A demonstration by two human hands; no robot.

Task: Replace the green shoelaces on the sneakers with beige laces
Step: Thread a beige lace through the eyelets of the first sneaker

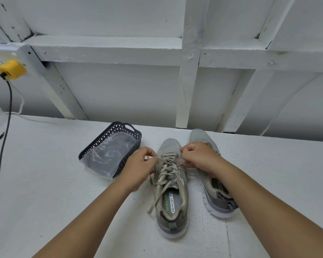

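Mid-lacing the near sneaker (pixel 171 185): left hand (pixel 140 165) and right hand (pixel 199 157) each pinched a beige lace (pixel 165 171) end; next, thread upper eyelets.

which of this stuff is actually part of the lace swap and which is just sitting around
Part of the job:
- left hand and right hand, each pinching the lace
- beige lace on the near sneaker
- second sneaker, partly hidden by the right arm

Just lying about:
- dark basket with a clear plastic bag in it
- yellow plug and grey cable
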